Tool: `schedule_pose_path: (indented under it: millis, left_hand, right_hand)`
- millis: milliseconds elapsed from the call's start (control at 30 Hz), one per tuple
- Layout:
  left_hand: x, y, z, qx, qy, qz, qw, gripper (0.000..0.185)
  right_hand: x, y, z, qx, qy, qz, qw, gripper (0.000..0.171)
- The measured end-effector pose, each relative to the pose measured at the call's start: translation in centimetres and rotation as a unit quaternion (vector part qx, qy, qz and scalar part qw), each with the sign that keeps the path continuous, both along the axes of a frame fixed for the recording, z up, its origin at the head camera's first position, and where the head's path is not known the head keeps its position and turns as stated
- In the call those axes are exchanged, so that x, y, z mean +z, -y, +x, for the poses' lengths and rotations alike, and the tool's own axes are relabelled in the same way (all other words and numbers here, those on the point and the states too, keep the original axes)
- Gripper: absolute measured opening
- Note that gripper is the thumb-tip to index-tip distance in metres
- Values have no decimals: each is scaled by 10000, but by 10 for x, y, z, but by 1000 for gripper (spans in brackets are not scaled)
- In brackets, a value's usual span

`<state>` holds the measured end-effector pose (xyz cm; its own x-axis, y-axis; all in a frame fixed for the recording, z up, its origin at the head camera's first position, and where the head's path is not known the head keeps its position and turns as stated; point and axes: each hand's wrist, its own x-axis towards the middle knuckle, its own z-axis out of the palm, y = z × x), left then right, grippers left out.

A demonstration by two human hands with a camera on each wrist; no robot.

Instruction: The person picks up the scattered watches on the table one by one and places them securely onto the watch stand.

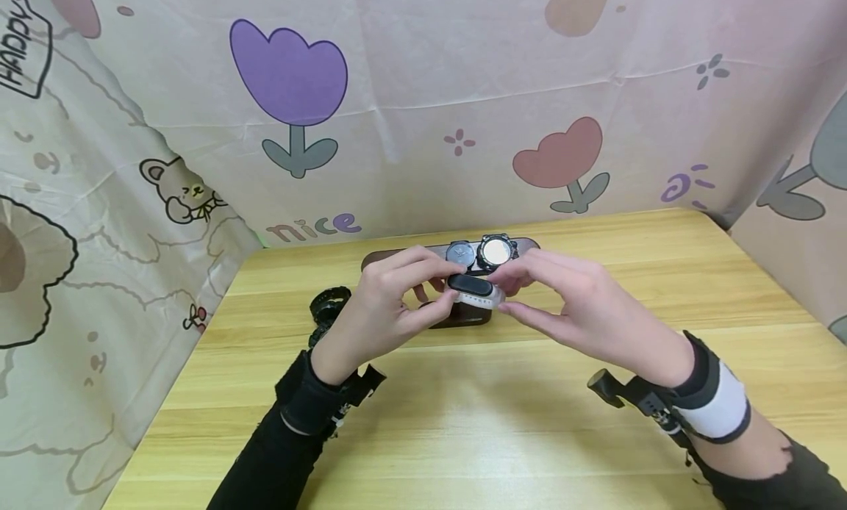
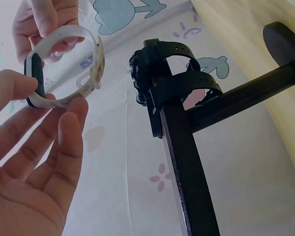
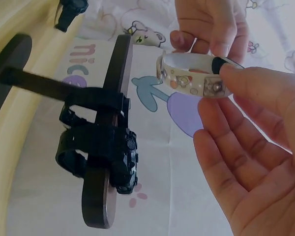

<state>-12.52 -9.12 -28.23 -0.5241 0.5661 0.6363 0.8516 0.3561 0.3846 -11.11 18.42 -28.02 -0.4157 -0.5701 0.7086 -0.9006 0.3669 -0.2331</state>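
A fitness band (image 1: 471, 285) with a dark oval screen and a pale patterned strap is held up between both hands, its strap closed in a loop. My left hand (image 1: 387, 297) pinches one end of the screen by thumb and fingers. At the other end, my right hand (image 1: 576, 289) pinches the band (image 3: 194, 83) near the screen. Just behind is a dark wooden T-shaped watch stand (image 2: 187, 182). Two dark-strapped watches hang on its bar, one with a grey-blue dial (image 1: 461, 253) and one chunky with a bright dial (image 1: 496, 251).
Left of the stand, partly behind my left wrist, a black watch (image 1: 329, 304) rests on the light wooden table (image 1: 476, 436). The stand's round base (image 1: 466, 317) lies under the hands. A printed cloth (image 1: 410, 91) hangs behind the table.
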Motion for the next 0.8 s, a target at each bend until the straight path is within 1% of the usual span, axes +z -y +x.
schedule_pose_path:
  millis: [333, 467, 633, 733, 800]
  left_hand:
    - [-2, 0, -5, -297, -276, 155, 9991, 27]
    - [-2, -1, -5, -450, -318, 185, 9983, 28]
    - [0, -1, -4, -650, -401, 189, 9969, 31]
    - [1, -1, -4, -751, -543, 163, 9956, 32]
    - [1, -1, -4, -763, -663, 124, 9948, 32]
  right_hand:
    - [-1, -3, -1, 57, 283, -42, 9996, 50]
    - [-2, -4, -2, 41, 352, -27, 9994, 52]
    - [-3, -4, -3, -52, 555, 85, 9984, 61]
    - [-4, -4, -4, -118, 711, 128, 9973, 67]
    - [-5, -4, -4, -141, 844, 148, 9962, 71]
